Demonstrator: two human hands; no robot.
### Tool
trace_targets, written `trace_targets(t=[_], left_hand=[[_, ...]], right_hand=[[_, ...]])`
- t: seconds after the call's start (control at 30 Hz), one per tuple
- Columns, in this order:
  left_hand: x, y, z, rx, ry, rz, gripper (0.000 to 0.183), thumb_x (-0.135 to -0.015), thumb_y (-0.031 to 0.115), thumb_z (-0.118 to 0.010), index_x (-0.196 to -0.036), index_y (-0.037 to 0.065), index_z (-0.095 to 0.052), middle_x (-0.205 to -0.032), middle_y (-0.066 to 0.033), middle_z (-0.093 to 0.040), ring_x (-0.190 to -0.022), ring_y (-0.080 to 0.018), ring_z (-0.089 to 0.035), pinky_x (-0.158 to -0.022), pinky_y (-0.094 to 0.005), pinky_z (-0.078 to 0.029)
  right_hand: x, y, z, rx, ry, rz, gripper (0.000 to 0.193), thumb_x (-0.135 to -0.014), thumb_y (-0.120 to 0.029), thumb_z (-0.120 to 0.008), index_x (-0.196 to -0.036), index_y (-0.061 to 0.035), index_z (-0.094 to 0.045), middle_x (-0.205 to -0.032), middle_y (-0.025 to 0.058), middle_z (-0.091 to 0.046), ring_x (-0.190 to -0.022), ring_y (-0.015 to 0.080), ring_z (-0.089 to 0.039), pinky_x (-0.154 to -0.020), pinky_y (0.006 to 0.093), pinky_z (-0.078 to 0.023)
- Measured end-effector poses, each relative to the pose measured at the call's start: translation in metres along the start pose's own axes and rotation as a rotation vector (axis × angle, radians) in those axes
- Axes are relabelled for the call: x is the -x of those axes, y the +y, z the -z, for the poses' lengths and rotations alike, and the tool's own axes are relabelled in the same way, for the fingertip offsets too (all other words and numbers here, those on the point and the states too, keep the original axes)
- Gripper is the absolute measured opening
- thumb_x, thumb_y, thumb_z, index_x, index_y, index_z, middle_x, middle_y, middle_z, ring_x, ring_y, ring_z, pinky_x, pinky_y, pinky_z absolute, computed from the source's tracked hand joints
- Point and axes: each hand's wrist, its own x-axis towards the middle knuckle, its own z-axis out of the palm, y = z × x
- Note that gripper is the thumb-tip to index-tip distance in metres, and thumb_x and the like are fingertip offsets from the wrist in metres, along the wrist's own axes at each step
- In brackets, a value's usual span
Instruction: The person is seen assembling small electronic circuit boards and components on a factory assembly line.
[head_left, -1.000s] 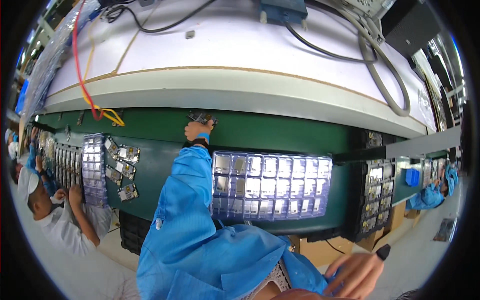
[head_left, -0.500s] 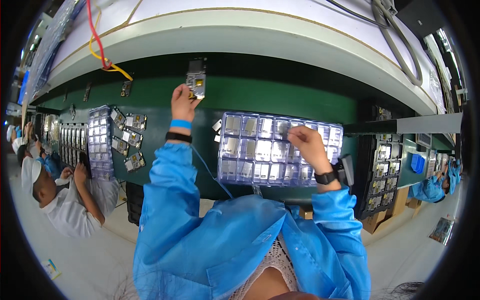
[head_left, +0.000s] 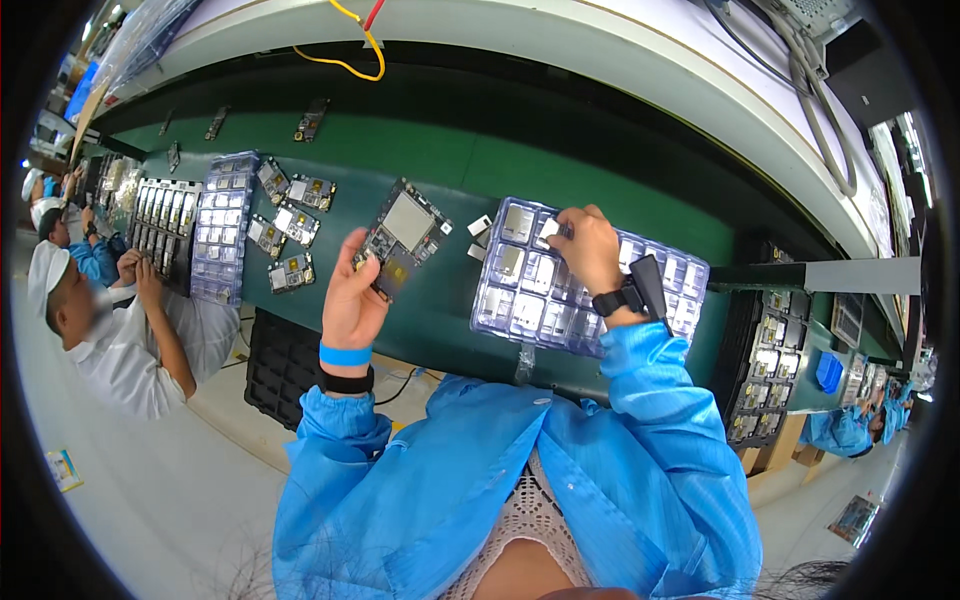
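Note:
My left hand [head_left: 350,295] pinches a circuit board [head_left: 408,220] by its lower edge and holds it tilted above the green bench. A large silver square covers much of the board's upper side, and a darker part sits by my thumb. A clear plastic tray [head_left: 497,322] with rows of pockets holds several flat silver metal covers. Over its far left part, my right hand [head_left: 588,250] is closed, thumb and fingertips gripping a small silver metal cover [head_left: 549,230]. Whether that cover has left its pocket is hard to tell.
Loose circuit boards [head_left: 291,222] lie left of my left hand, beside another clear tray [head_left: 222,230]. Several silver pieces [head_left: 480,228] rest by my tray's left edge. A black tray [head_left: 768,350] of boards stands right. A person [head_left: 130,340] in white works at far left.
My left hand has drawn the board nearer and turned it, so its large silver square shows. My right hand has moved left over the tray. The whole view has tilted.

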Motion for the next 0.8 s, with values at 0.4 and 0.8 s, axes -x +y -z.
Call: trace_targets(t=[0.4,0.8], left_hand=[[0.03,-0.017,-0.073,0.047,-0.071,0.276,0.044,-0.084,0.001,-0.052,-0.124,0.002,-0.033,-0.116,-0.0145,-0.049,-0.102,-0.0286,-0.053,-0.081,-0.0407,-0.052],[0.043,-0.068,-0.168,-0.476,-0.241,0.232,0.029,-0.083,0.003,-0.056,-0.109,-0.003,-0.045,-0.097,-0.0053,-0.057,-0.081,-0.0068,-0.053,-0.068,-0.0197,-0.044]], right_hand=[[0.022,-0.006,0.033,-0.279,0.201,0.021,0.017,-0.072,-0.005,-0.066,-0.086,-0.0006,-0.057,-0.067,0.0106,-0.061,-0.055,0.0199,-0.058,-0.051,0.0291,-0.046],[0.11,-0.033,0.16,-1.031,0.02,-0.231,0.007,-0.08,-0.003,-0.061,-0.084,0.0003,-0.057,-0.068,-0.0018,-0.055,-0.059,0.002,-0.045,-0.053,0.0166,-0.036]])
